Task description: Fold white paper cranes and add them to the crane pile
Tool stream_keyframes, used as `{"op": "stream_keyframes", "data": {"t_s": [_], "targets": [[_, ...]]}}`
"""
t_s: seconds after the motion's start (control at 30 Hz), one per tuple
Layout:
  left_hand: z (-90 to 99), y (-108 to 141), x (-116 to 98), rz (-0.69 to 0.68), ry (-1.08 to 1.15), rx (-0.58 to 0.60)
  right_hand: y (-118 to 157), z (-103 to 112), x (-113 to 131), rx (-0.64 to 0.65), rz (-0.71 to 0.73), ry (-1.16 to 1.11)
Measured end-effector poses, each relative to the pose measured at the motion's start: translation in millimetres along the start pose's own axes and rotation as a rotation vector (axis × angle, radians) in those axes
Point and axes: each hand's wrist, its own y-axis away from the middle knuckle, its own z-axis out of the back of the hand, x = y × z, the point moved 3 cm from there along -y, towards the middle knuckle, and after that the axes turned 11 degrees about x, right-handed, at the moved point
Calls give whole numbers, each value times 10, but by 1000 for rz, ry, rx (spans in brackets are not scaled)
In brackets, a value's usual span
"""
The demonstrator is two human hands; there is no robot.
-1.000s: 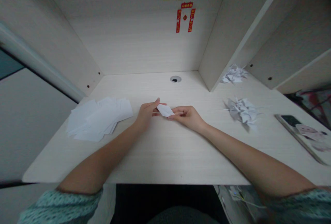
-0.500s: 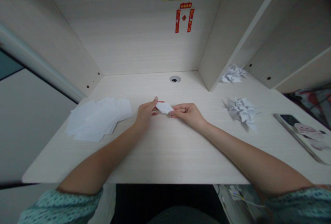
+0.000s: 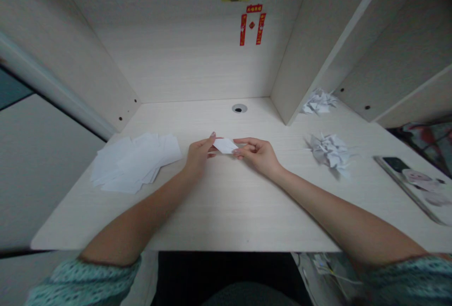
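A small folded piece of white paper (image 3: pixel 225 146) is held between my two hands over the middle of the desk. My left hand (image 3: pixel 199 155) pinches its left end, thumb on top and fingers behind and below. At the right end, my right hand (image 3: pixel 259 155) grips the paper's corner between thumb and fingers, with the index finger stretched along the far side. The fine folds are too small to make out. Left of my left hand lies a spread stack of white paper sheets (image 3: pixel 136 162).
A pile of folded white papers (image 3: pixel 332 150) lies on the right, and another pile (image 3: pixel 319 101) sits behind it past the upright panel (image 3: pixel 300 80). A phone (image 3: pixel 416 186) rests at the far right. A cable hole (image 3: pixel 239 108) is set into the desk (image 3: pixel 226 212) near the back wall.
My right hand has shifted slightly and its index finger has straightened along the paper's far side. The paper has turned a little. My left hand stays nearly still.
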Motion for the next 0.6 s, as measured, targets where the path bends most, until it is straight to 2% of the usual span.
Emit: {"op": "stream_keyframes", "data": {"t_s": [0.13, 0.27, 0.6], "targets": [[-26, 7, 5, -34, -62, -10, 3, 26, 5, -43, -8, 12], [-101, 36, 30, -15, -159, 97, 6, 48, -12, -96, -14, -24], [-107, 63, -22, -29, -171, 69, 35, -29, 79, -34, 5, 10]]}}
